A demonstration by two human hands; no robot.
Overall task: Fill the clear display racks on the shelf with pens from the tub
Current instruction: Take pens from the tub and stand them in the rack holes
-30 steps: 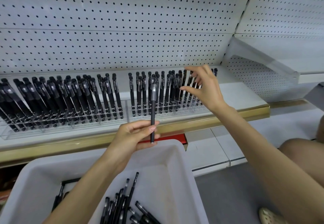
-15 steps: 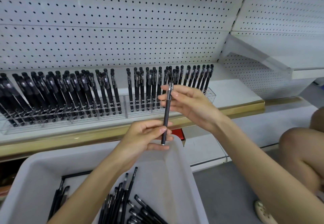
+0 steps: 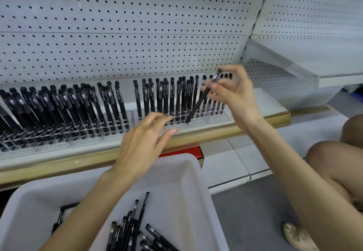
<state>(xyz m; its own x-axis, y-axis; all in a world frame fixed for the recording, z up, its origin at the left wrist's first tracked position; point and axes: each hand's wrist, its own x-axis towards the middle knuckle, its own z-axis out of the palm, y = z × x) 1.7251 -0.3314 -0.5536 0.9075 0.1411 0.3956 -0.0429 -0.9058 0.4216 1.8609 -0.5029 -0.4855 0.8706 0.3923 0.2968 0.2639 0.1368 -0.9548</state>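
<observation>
White pegboard backs the shelf, where two clear racks stand packed with upright black pens. Over the right one, the right hand pinches a pen near its cap, tilted, with its lower tip among the front slots. Above the shelf edge the left hand hovers released, fingers loose. Below, loose pens lie in the tub.

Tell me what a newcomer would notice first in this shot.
Rows of black pens standing in the clear racks along the shelf catch the eye first. Just right of centre, the right hand pinches one slanted pen, its tip down at the front row. Below, the open left hand hovers above the far rim of the white tub of loose pens.
</observation>
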